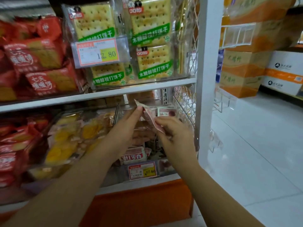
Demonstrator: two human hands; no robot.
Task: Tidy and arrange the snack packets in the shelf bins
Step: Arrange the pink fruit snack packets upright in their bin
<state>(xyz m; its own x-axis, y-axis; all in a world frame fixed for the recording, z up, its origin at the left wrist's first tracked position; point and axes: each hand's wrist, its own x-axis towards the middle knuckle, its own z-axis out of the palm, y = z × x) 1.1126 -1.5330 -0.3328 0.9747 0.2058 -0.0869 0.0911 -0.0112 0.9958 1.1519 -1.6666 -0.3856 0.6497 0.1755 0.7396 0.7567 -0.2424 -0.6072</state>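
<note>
Both hands are on one small pink-and-red packet (151, 119) just right of the frame's middle. The right hand (176, 136) has its grip closed on the packet's lower end, fingers curled round the wrapper. The left hand (126, 126) reaches in from the lower left with fingers stretched out, fingertips (139, 109) pinching the packet's upper end. The packet stands tilted between them, top corner pointing up and left, held above the lower right bin (165, 171).

Under the hands, that clear bin holds more pink packets (133, 155) lying loose, and a price tag (142, 172) sits on its front wall. More of the same wrappers lie at the back of the bin, beyond the held one.

Just left, the next bin holds clear bags of yellow cakes (68, 140). Further left, red packets (14, 148) fill the lower left of the frame.

Up on the shelf above, green-labelled cracker packs (150, 30) stand upright behind a tag reading 12.80 (98, 53), and red biscuit packs (37, 63) are heaped at upper left.

A white upright post (208, 79) closes off the shelf on the right. Beyond it, cardboard boxes (241, 69) are stacked at the upper right, on a pale tiled floor (262, 153).
</note>
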